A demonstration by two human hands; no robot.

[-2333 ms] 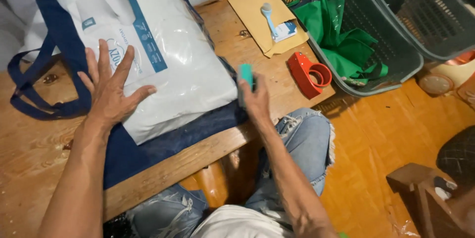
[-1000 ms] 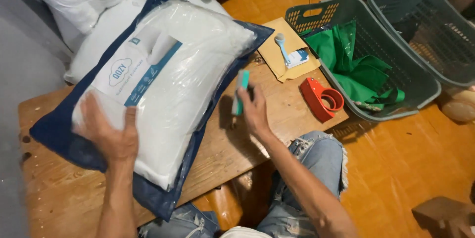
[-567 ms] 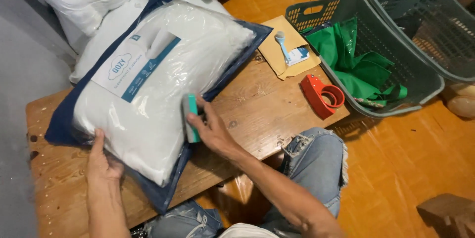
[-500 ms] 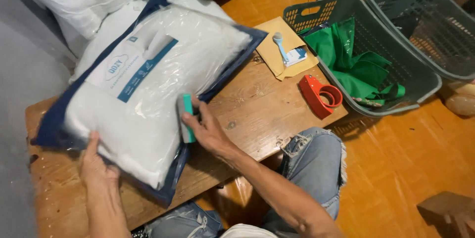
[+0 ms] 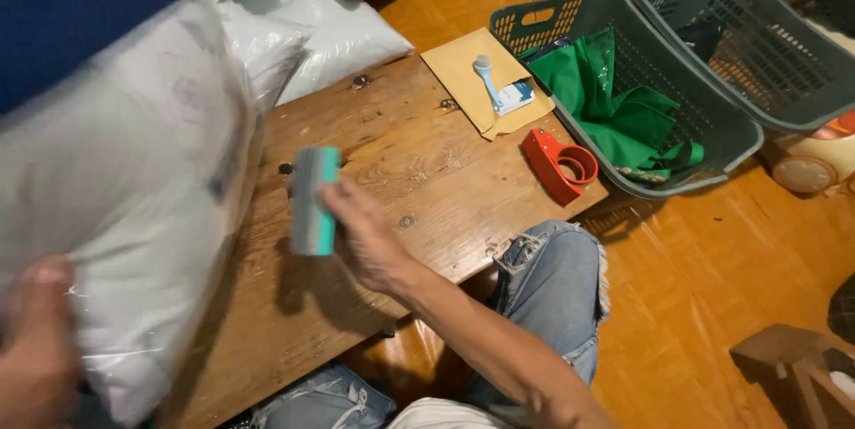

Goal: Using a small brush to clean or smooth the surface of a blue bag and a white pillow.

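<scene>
My left hand (image 5: pixel 36 349) grips the lower edge of a white pillow in clear plastic wrap (image 5: pixel 116 188), lifted off the table and blurred, with a dark blue cover (image 5: pixel 80 10) behind it. My right hand (image 5: pixel 370 237) holds a teal and grey roller (image 5: pixel 313 200) upright above the wooden table (image 5: pixel 401 162), just right of the pillow.
A brown envelope (image 5: pixel 468 73) with a small brush on it and a red tape dispenser (image 5: pixel 561 162) lie at the table's far right. Two grey-green baskets (image 5: pixel 712 117) stand on the floor, one holding green cloth (image 5: pixel 623 99). More wrapped pillows (image 5: pixel 338 32) lie beyond the table.
The pillow and blue cover have been lifted off the table toward me on the left. My right hand with the roller has pulled away from the pillow and now hovers over bare wood.
</scene>
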